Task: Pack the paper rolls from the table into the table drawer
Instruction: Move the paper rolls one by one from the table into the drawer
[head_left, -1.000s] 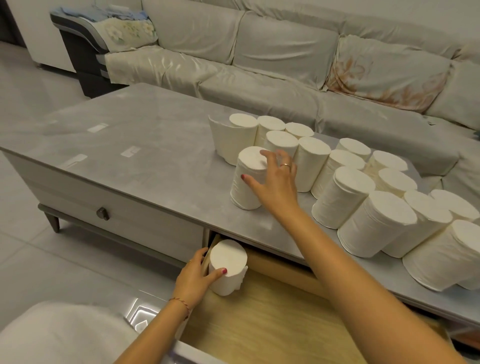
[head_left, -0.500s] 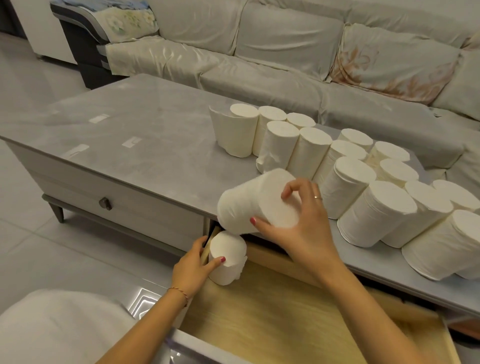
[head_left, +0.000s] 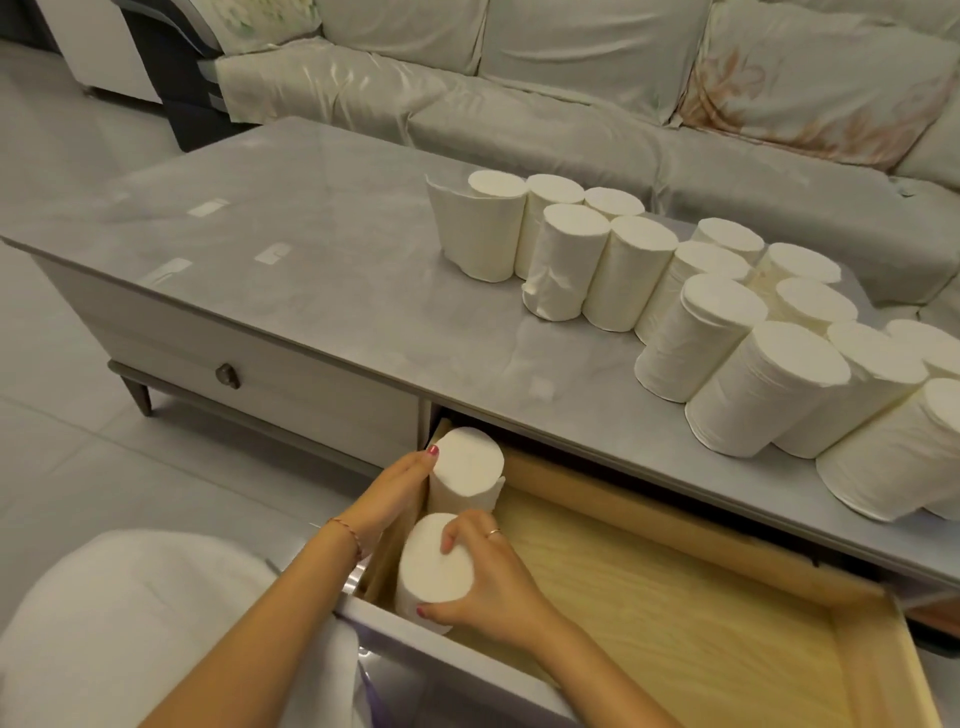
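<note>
Now your right hand (head_left: 493, 582) curls round the near roll (head_left: 434, 569), thumb at its front and fingers over its top, standing it upright in the drawer (head_left: 701, 613) at the left wall. Just beyond it, your left hand (head_left: 395, 493) lies with straight fingers pressed against the left side of the far roll (head_left: 467, 467). Up to the right of both hands, the other rolls (head_left: 701, 322) stand clustered on the surface (head_left: 311, 291).

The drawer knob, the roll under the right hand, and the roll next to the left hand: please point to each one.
Drawer knob (head_left: 227, 375): head view, its rounded front.
Roll under the right hand (head_left: 434, 571): head view, flat top face.
Roll next to the left hand (head_left: 469, 460): head view, flat top face.
</note>
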